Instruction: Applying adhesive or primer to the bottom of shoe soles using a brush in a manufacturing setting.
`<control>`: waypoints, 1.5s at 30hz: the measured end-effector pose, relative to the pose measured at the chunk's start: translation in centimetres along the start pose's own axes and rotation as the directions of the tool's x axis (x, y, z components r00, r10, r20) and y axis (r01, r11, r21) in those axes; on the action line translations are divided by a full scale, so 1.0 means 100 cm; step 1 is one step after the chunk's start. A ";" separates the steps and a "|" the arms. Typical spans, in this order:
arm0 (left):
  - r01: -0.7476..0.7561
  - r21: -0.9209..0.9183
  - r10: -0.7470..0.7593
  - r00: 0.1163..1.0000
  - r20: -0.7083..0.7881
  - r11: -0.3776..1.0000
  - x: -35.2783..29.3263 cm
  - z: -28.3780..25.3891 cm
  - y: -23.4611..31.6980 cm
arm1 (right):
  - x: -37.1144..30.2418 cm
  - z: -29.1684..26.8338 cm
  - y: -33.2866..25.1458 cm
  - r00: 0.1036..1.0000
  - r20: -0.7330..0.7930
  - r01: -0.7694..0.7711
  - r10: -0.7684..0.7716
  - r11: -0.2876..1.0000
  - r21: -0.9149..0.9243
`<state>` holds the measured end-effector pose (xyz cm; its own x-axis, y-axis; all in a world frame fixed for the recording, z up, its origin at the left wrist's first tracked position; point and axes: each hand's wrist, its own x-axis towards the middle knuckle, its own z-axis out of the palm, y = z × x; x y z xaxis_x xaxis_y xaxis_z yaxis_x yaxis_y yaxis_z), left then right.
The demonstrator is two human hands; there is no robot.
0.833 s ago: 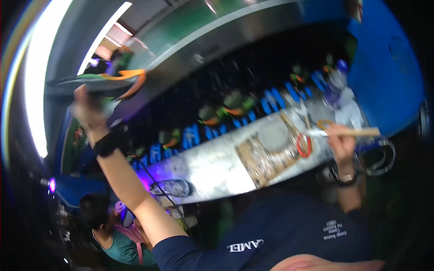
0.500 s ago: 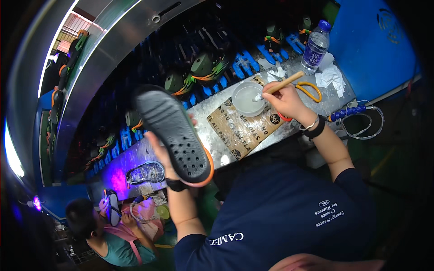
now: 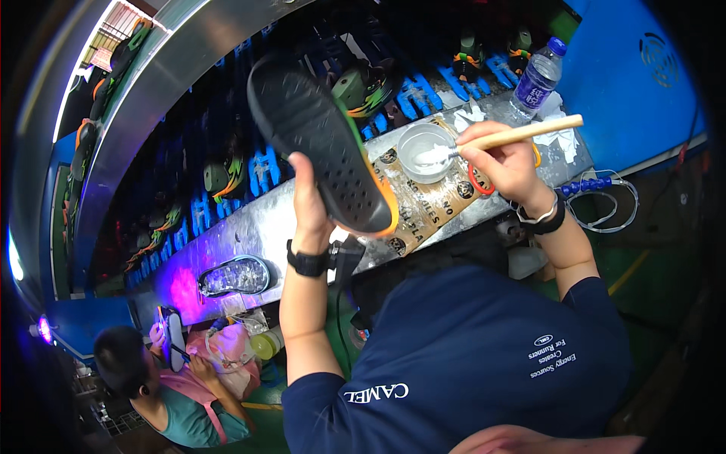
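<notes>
My left hand (image 3: 308, 200) grips a black shoe sole (image 3: 302, 113) near its heel end, thumb across one edge. The sole is raised and tilted above the bench. Holes dot its heel area, and its edge runs from green to orange. In my right hand (image 3: 508, 168) is a brush (image 3: 533, 132) with a pale wooden handle. Its whitened bristles are inside a translucent bowl (image 3: 423, 177) of whitish liquid. Under the bowl lies brown printed paper (image 3: 431, 216). Red (image 3: 476, 183) and yellow-orange loop handles show beside my right hand, partly hidden.
A metal bench (image 3: 281, 206) carries another white-smeared sole (image 3: 238, 275), a water bottle (image 3: 538, 79) and crumpled white tissue (image 3: 563, 144). Behind it, shoe parts (image 3: 361, 94) sit on blue racks (image 3: 416, 94). A co-worker (image 3: 162, 378) handles a sole at lower left. A blue hose (image 3: 586, 187) hangs at right.
My left hand and the sole have shifted right and upward. The brush has swung, its handle now pointing further right and its bristles deeper over the bowl.
</notes>
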<state>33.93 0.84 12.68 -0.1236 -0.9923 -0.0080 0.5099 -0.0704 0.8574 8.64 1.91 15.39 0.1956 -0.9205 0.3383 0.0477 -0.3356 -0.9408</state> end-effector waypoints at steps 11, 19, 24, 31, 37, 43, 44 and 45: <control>-0.557 0.305 0.410 0.805 0.430 0.773 0.023 0.050 0.024 | -0.006 0.012 -0.010 0.984 0.160 0.105 -0.084 0.986 -0.130; -0.571 0.315 0.406 0.791 0.457 0.758 0.020 0.057 0.029 | 0.005 0.007 -0.008 0.884 0.181 0.466 -0.430 0.837 -0.288; -0.619 0.311 0.467 0.766 0.442 0.721 0.017 0.063 0.033 | -0.008 0.012 -0.006 0.921 0.164 0.384 -0.354 0.896 -0.222; -0.732 0.327 0.575 0.676 0.461 0.598 0.014 0.071 0.032 | -0.016 0.019 -0.011 0.932 0.108 0.360 -0.345 0.918 -0.166; -0.723 0.331 0.569 0.686 0.454 0.606 0.014 0.072 0.030 | -0.024 0.022 -0.009 0.965 0.062 0.255 -0.255 0.967 -0.005; -0.765 0.309 0.624 0.641 0.447 0.565 0.017 0.070 0.026 | -0.027 0.013 0.004 0.992 0.024 0.122 -0.124 0.990 0.074; -0.740 0.296 0.608 0.667 0.431 0.603 0.017 0.068 0.025 | -0.026 0.011 0.005 0.995 -0.013 0.104 -0.104 0.991 0.086; -0.738 0.296 0.605 0.669 0.431 0.606 0.017 0.067 0.025 | -0.025 0.009 0.007 0.995 -0.051 0.088 -0.083 0.991 0.099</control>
<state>29.25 -0.34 18.27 -0.1405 -0.6630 0.7353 0.1484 0.7202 0.6777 9.10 4.14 13.88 0.1408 -0.8985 0.4159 0.1617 -0.3935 -0.9050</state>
